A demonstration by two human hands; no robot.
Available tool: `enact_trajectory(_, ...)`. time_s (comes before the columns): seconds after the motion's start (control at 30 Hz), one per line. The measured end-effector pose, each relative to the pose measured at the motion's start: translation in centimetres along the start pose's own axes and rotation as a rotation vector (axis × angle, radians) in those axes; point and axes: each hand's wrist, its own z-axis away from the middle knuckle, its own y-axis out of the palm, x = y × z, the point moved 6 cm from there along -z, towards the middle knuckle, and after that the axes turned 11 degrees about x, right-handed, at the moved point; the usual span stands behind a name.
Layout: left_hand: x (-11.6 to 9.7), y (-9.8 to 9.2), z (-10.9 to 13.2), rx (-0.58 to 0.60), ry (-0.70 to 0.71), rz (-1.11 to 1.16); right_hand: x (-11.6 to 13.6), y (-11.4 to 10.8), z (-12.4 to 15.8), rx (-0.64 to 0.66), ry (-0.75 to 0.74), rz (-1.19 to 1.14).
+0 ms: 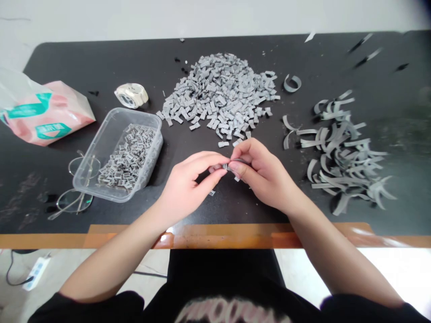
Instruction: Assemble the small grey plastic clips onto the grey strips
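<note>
A small, light-grey piece (225, 166), partly hidden by fingers, is pinched between thumb and fingertips of both the left hand (185, 181) and the right hand (266, 177), over the black desk (101, 63). The step seems to be fine fingertip work on it; the next move calls for a steady pinch. Beyond lies a heap of flat grey pieces (220, 92); left, a clear rectangular plastic tub (97, 139); right, curled grey strips (345, 146).
</note>
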Motion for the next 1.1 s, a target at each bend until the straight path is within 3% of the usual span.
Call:
enact_trajectory(0.27, 1.3, 0.9, 0.4, -0.04, -0.178, 0.284, -0.1, 0.3, 0.2, -0.109, 0.028, -0.005)
enact_trajectory(0.47, 2.3, 1.2, -0.1, -0.003, -0.282, 0.563, 0.0, 0.3, 0.2, -0.133, 0.049, 0.103)
enact_trajectory(0.73, 1.9, 1.1, -0.2, 0.033, -0.212, 0.384, -0.1, 0.6, 0.2, -0.142, 0.07, 0.075)
enact_trajectory(0.83, 1.8, 0.8, -0.2, -0.007, -0.193, 0.417, -0.6, 0.3, 0.2, -0.157, 0.098, -0.075)
enact_trajectory(0.97, 1.8, -0.6, -0.1, -0.134, -0.186, 0.413, -1.4, 0.9, -0.2, 0.05, 0.209, -0.469)
enact_trajectory(1.03, 1.7, -0.9, -0.2, -0.147, -0.172, 0.397, -1.4, 1.3, -0.2, 0.161, 0.253, -0.601)
enact_trajectory(1.1, 1.6, -1.0, -0.2, -0.138, -0.161, 0.382, -1.5, 1.4, -0.2, 0.186, 0.28, -0.666)
